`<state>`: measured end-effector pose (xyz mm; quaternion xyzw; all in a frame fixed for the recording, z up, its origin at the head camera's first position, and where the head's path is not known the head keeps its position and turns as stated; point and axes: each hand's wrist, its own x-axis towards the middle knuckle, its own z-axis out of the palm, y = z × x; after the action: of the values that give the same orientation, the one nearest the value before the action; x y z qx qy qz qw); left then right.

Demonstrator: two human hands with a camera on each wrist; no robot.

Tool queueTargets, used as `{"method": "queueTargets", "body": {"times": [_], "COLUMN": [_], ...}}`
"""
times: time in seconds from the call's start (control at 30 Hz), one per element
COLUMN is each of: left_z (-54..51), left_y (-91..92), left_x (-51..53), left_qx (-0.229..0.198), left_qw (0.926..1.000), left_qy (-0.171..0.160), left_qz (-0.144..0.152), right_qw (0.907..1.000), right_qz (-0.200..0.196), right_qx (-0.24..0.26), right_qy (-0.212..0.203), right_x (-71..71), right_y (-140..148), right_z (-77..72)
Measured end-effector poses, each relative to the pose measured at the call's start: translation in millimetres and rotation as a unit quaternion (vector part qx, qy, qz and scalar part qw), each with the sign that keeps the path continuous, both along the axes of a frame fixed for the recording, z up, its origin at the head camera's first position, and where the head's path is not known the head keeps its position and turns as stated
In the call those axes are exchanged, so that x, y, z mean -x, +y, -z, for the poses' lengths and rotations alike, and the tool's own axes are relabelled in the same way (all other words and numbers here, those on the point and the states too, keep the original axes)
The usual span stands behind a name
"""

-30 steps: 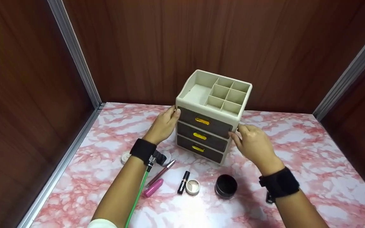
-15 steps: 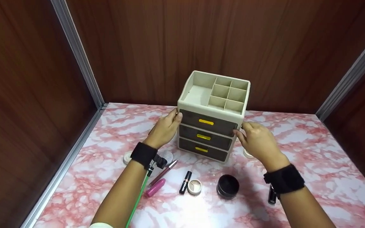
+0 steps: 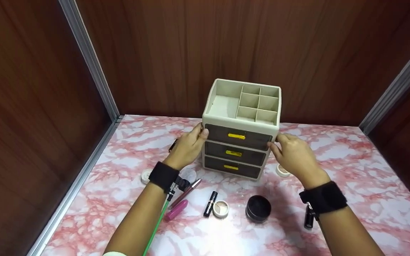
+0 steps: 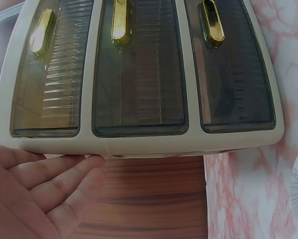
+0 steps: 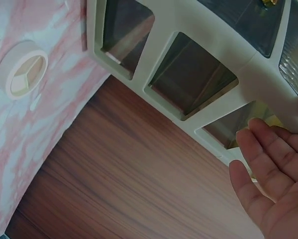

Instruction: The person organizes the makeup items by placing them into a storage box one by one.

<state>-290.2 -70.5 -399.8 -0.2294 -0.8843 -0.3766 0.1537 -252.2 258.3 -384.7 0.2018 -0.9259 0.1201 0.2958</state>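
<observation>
On the left of the marbled table (image 3: 109, 177) lie a pale disc (image 3: 146, 176) and, farther back, a dark object (mostly hidden, so I can't say what). Next comes the left hand (image 3: 187, 146), grasping the left front corner of the organizer (image 3: 240, 121), thumb at the front edge and fingers along the side. Near that wrist are a clear disc (image 3: 188, 174), a dark red tube (image 3: 186, 193) and a pink tube (image 3: 177, 210).

The organizer is upright in the middle, toward the far side, its three dark drawers (image 3: 222, 132) closed. It has turned over the last second: its front slanted away on one side, and now faces the person more squarely. That brings the gold handles (image 3: 236, 136) round toward the near side, which I'd judge leaves them better placed for reaching. Nearer sit a black tube (image 3: 210, 204), a small three-part pot (image 3: 221, 209) touching or just beside it, and a black jar (image 3: 258, 208).

The right hand (image 3: 297, 156) grasps the right front corner likewise, thumb in front, fingers on the side. Beside it a second three-part pot (image 3: 283, 170) has come into sight; nearer, another black tube (image 3: 309, 217) lies by the wrist.
</observation>
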Motion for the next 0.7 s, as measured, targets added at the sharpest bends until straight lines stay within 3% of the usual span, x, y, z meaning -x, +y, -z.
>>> {"method": "queueTargets", "body": {"times": [0.27,0.53,0.7], "left_z": [4.0,10.3,16.7], "left_y": [-0.3,1.6,2.7], "left_x": [-6.3,-10.7,-10.8], "left_qx": [0.007,-0.009,-0.023], "left_qw": [0.9995,0.9998,0.9993], "left_qy": [0.028,0.014,0.027], "left_qz": [0.016,0.01,0.012], "right_qw": [0.9975,0.995,0.9932], "right_qz": [-0.002,-0.012,-0.019], "right_qx": [0.044,0.078,0.092], "right_qy": [-0.055,-0.06,-0.069], "right_x": [4.0,8.3,11.3], "right_y": [3,7,9], "right_z": [2.6,4.4,4.8]}}
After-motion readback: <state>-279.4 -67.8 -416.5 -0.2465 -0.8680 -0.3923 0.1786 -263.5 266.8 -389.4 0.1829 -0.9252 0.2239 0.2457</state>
